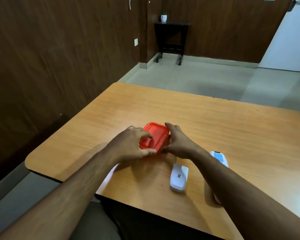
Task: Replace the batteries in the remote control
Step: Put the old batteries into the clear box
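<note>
remote control (219, 159) lies on the wooden table (215, 122), partly under the right forearm, nearer than the red box (155, 135) which the left hand (128, 144) and right hand (179, 142) both grip.

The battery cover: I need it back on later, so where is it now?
In the head view, the battery cover lies on the wooden table near its front edge, between the forearms, nearer than the red box, left of the remote.

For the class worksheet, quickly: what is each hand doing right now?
Left hand: fingers curled on the near-left corner of the red container.
Right hand: fingers and thumb grip the container's right side.
</note>
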